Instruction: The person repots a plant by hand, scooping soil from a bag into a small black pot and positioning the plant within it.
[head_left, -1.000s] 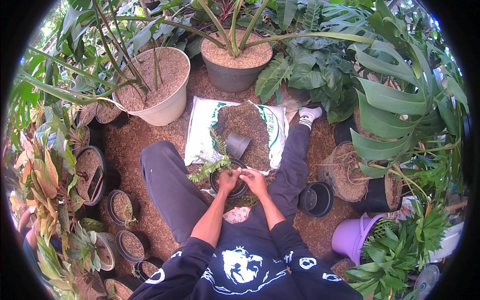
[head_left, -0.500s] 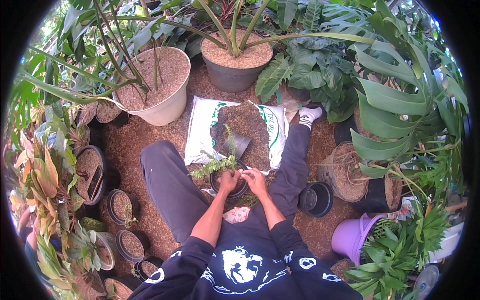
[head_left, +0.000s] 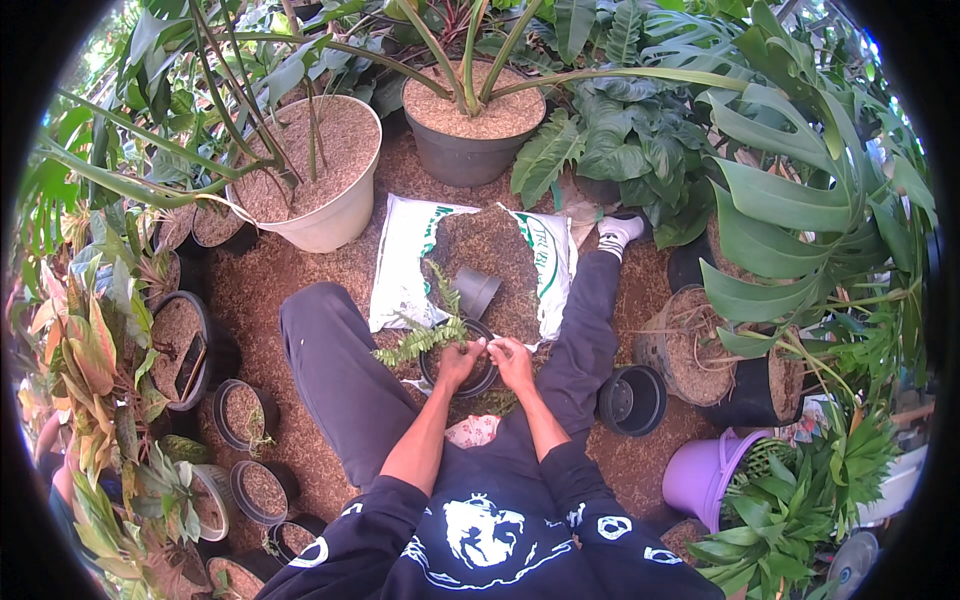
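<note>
Both hands, left hand (head_left: pixel 460 362) and right hand (head_left: pixel 512 358), fingers curled on round black pot (head_left: pixel 480 378) (feathery fern (head_left: pixel 425 338)).

Seated on mulch ground, legs spread; left hand (head_left: pixel 458 362) and right hand (head_left: pixel 512 358) both on rim of small black pot (head_left: pixel 462 366) between the knees; fern (head_left: pixel 425 335) leaning out of pot toward the left; fingers curled, pressing at pot's top, exact grip unclear. Open soil bag (head_left: pixel 405 265) lying flat just beyond pot, heap of dark soil on it; empty black pot (head_left: pixel 477 292) tipped on the soil. Another empty black pot (head_left: pixel 631 400) beside right knee; purple bucket (head_left: pixel 700 475) lower right; large white pot (head_left: pixel 335 215) upper left; grey pot (head_left: pixel 465 155) top centre.
</note>
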